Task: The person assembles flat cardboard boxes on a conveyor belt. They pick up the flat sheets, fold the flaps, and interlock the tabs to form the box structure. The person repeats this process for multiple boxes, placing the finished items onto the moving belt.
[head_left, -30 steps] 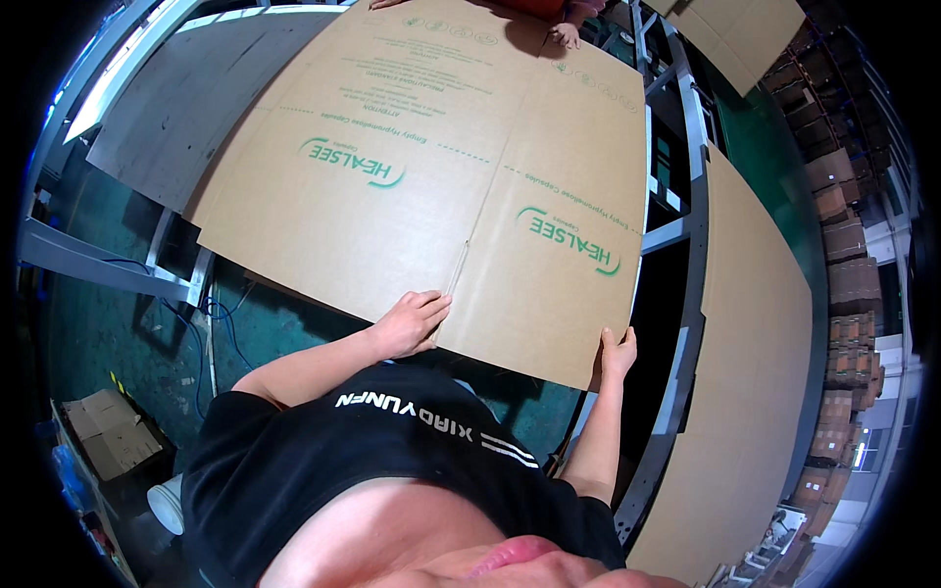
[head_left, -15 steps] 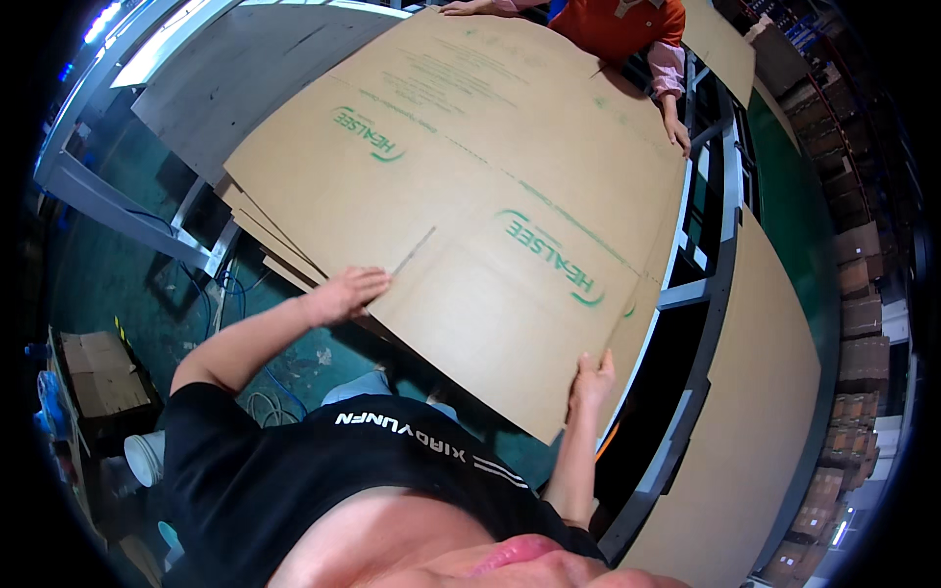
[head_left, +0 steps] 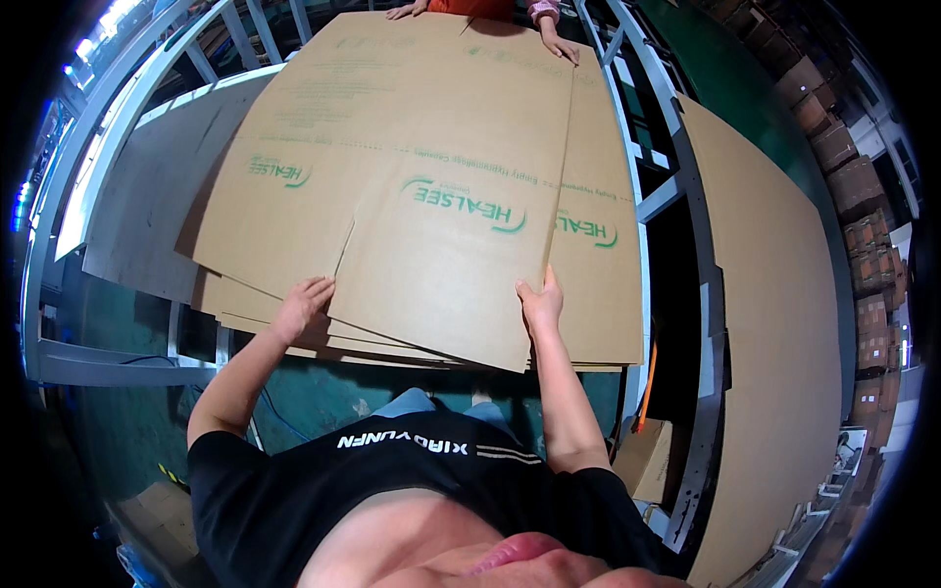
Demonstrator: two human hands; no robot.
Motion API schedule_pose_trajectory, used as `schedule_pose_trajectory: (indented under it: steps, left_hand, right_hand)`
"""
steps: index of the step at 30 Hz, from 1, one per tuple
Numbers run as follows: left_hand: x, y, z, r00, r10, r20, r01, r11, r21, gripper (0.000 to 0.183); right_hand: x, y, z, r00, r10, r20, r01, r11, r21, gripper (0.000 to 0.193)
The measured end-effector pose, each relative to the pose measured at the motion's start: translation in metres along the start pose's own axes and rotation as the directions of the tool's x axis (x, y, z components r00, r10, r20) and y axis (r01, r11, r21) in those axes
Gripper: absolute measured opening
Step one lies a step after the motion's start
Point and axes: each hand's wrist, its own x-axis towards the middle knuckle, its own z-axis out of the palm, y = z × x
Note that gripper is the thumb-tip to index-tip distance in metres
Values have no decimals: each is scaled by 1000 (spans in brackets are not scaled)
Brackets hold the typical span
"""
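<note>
A large brown cardboard sheet [head_left: 446, 260] with green print lies on top of a stack of similar sheets [head_left: 598, 284]. My left hand [head_left: 304, 306] holds its near side beside a cut slot, fingers over the top and thumb hidden. At the right edge, my right hand [head_left: 542, 302] grips the sheet with the thumb on top; the fingers underneath are mostly hidden. The near edge of the sheet tilts over the stack, and the sheet below shows to its right. Across from me, a co-worker's hand [head_left: 561, 47] rests on the far right corner, another hand [head_left: 407, 11] on the far edge.
Metal frame rails [head_left: 676, 196] run along the right of the stack, with another large brown board [head_left: 774, 323] beyond them. A grey panel [head_left: 162, 196] stands on the left within a pale frame [head_left: 118, 365]. Stacked cartons [head_left: 867, 250] line the far right.
The view has turned, and the sheet now sits askew on the stack, baring more of the one below at the right. Both my hands keep their hold. The co-worker's hands stay at the far edge.
</note>
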Motion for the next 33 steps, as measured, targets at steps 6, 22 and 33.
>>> schedule_pose_trajectory:
  steps: [6,22,33]
  left_hand:
    - [-4,26,-14,995,88,-48,-87,996,21,63]
    - [-11,-16,-14,998,3,57,-6,998,64,69]
    - [-10,120,112,836,-540,-101,529,740,416,42]
  right_hand:
    - [-5,-8,-14,998,69,-7,-70,991,-115,63]
    - [-59,-48,-124,903,-378,-203,285,882,-374,54]
    - [-305,273,-651,201,23,-979,-827,540,-157,48]
